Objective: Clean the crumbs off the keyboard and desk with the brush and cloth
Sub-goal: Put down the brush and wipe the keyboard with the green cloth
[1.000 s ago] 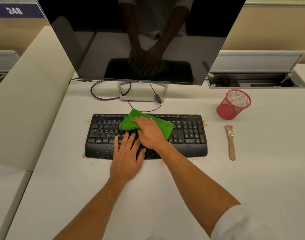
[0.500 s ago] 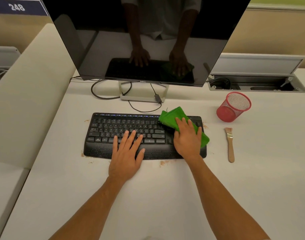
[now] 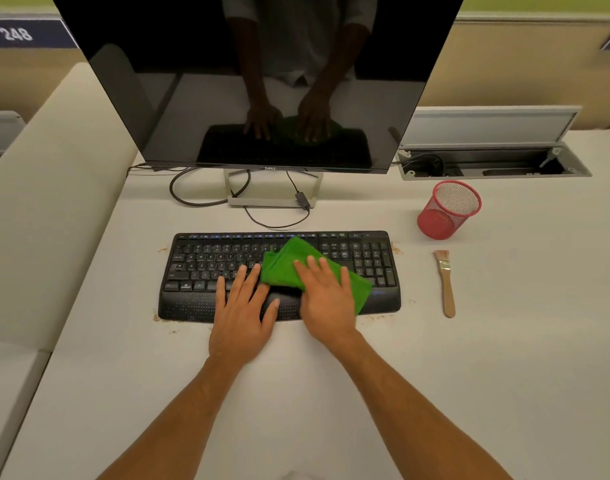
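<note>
A black keyboard (image 3: 206, 265) lies on the white desk (image 3: 296, 393) in front of the monitor. A folded green cloth (image 3: 286, 268) sits on the keyboard's middle right. My right hand (image 3: 326, 299) presses flat on the cloth with straight fingers. My left hand (image 3: 243, 313) rests flat on the keyboard's palm rest and lower keys, just left of the cloth. A wooden-handled brush (image 3: 445, 282) lies on the desk to the right of the keyboard, untouched. Brown crumbs (image 3: 396, 249) lie around the keyboard's corners and front edge.
A dark monitor (image 3: 262, 81) on a stand rises behind the keyboard, with cables (image 3: 192, 199) looping beneath it. A red mesh cup (image 3: 447, 211) stands at the right rear. An open cable tray (image 3: 493, 164) is set into the desk behind it. A padded divider (image 3: 47, 188) borders the left.
My right hand slid the cloth from the keyboard's middle to its right end, then back left towards the middle. My left hand stayed in place on the palm rest.
</note>
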Motion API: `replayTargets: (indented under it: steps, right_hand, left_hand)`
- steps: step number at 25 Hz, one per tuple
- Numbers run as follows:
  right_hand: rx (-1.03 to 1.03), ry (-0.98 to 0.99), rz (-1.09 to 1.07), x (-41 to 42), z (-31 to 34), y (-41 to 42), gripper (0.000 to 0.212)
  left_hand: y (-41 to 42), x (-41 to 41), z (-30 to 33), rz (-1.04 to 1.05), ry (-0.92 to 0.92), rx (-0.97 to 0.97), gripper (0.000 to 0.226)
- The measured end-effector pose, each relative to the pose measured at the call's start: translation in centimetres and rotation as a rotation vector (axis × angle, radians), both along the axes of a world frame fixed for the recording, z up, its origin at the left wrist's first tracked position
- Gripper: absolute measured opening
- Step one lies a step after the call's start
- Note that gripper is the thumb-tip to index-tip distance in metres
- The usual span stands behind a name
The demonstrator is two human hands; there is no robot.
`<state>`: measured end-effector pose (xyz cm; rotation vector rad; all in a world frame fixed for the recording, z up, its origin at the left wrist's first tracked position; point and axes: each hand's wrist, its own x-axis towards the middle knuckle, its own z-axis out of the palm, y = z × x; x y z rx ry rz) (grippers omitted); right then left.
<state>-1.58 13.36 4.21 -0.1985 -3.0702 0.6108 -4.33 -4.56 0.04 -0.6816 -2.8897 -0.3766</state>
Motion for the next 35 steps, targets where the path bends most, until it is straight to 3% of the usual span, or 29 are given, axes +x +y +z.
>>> replayTargets:
  steps: [4,9,15,18,23,27,29,31,35]
  right_hand:
    - [0.006,-0.029,-0.245,0.8,0.5,4.4,0.06]
    - [-0.041,-0.021,-0.34,0.5,0.1,4.2,0.061]
    - [-0.159,-0.003,-0.125,0.9,1.0,-1.9,0.06]
    - [-0.261,-0.038,-0.02,0.0,1.3,-4.6,0.058]
    - [-0.539,-0.142,-0.01,-1.3,2.9,-5.4,0.05]
    - [-1.197,-0.116,-0.137,-1.0,4.9,-4.7,0.032]
    - [-1.441,-0.111,-0.184,-0.9,5.8,-4.0,0.03]
    - [-1.552,-0.155,-0.226,-0.8,6.3,-3.1,0.033]
    - [-1.662,-0.296,-0.259,-0.6,4.9,-0.4,0.063]
  left_hand:
    - [0.1,0.0,0.1,0.017,-0.018,-0.002,0.056]
    - [0.2,0.0,0.3,0.021,-0.035,-0.007,0.056]
    - [0.0,0.0,0.3,-0.009,-0.027,-0.002,0.055]
    - [0.1,0.2,0.5,-0.013,-0.044,0.127,0.056]
    - [0.6,0.6,2.9,0.107,-0.152,0.736,0.044]
    - [4.2,1.0,6.8,0.155,-0.37,1.029,0.059]
    - [5.3,0.4,7.7,0.184,-0.365,1.038,0.067]
    - [5.7,-0.2,8.2,0.189,-0.356,0.972,0.074]
    - [6.4,-0.3,7.7,0.124,-0.409,0.79,0.077]
